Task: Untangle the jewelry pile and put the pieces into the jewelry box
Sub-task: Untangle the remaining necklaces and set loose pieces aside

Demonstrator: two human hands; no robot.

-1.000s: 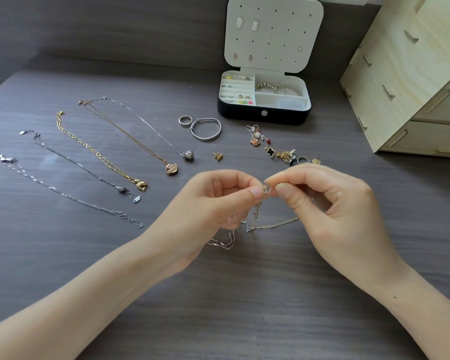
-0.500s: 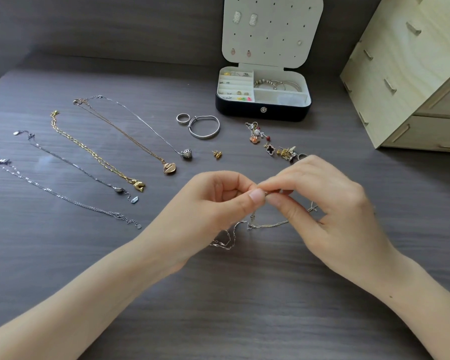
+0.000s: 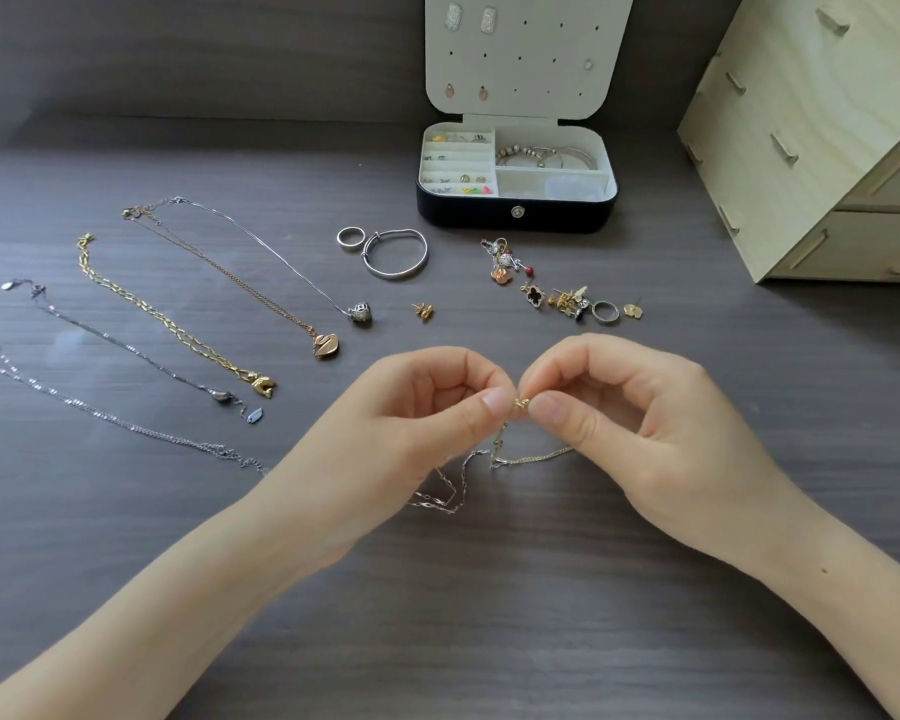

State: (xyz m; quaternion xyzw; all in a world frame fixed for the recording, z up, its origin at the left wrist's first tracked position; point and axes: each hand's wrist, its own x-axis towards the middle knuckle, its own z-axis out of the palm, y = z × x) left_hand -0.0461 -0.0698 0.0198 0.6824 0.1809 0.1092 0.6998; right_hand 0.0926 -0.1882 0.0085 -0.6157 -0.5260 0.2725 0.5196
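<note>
**A:** Chains (image 3: 495, 458): one silver and one gold, tangled. They are held up between both hands, and the low loops trail on the table (image 3: 489, 631).

**B:** Grip?

**A:** The left hand (image 3: 411, 423) pinches them with thumb and forefinger at a small gold clasp (image 3: 521, 403), the other fingers curled in. The right hand (image 3: 645, 423) pinches the same spot from the other side, so the fingertips nearly meet.

**B:** Box?

**A:** The box (image 3: 515, 218) is beyond the hands, well apart from them, with its lid upright. There are rings and bangles inside and studs on the lid.

**B:** Any writing?

**A:** There is a tag (image 3: 253, 415) on one of the necklaces (image 3: 188, 335) laid out to the left, but it is too small to read.

**B:** Loose pieces?

**A:** An earring heap (image 3: 559, 299) lies between the box and the right hand.
</note>
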